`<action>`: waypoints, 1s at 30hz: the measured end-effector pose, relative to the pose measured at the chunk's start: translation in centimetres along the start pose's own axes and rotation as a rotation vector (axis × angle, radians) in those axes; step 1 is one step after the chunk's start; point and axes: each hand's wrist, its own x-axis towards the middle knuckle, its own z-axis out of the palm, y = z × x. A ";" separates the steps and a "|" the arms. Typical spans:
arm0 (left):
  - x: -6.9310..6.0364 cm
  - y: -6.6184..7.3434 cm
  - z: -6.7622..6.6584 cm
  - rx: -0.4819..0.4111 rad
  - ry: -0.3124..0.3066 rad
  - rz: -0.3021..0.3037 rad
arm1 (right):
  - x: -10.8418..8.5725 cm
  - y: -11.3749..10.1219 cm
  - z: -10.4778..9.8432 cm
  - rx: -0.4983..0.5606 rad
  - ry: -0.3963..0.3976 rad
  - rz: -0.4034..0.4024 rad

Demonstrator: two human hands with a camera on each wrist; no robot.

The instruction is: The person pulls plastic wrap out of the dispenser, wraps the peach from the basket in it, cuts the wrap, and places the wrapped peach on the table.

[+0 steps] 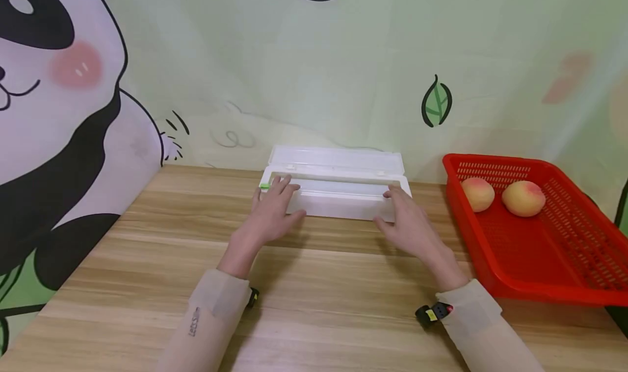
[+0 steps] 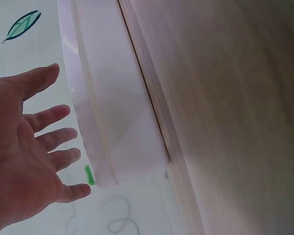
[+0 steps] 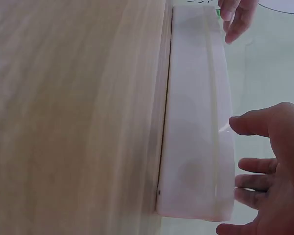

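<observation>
A long white box (image 1: 338,207) lies near the back edge of the wooden table, its lid (image 1: 336,158) raised toward the wall. Over its left end is the left hand (image 1: 270,211), fingers spread and holding nothing; a small green piece (image 1: 265,186) shows beside those fingers. The right hand (image 1: 409,225) is at the box's right end, fingers apart and gripping nothing. In the left wrist view the left hand (image 2: 29,152) is beside the box (image 2: 117,98); the right wrist view has the right hand (image 3: 274,171) close to the box (image 3: 196,117). Fingertip contact cannot be told.
On the right of the table (image 1: 314,306) stands a red plastic basket (image 1: 510,290) with two peaches (image 1: 523,198) inside. Behind the table hangs a pale green cloth (image 1: 343,88) printed with leaves and a panda (image 1: 59,132).
</observation>
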 end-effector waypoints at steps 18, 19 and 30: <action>0.6 -0.7 0.2 -0.004 0.003 -0.001 | 0.2 0.1 0.0 0.010 -0.029 0.015; 0.6 -0.7 0.2 -0.005 0.004 0.001 | 0.2 0.0 -0.1 0.014 -0.036 0.022; 0.6 -0.7 0.0 -0.023 0.028 0.010 | 0.6 -0.2 -0.4 0.008 -0.065 0.029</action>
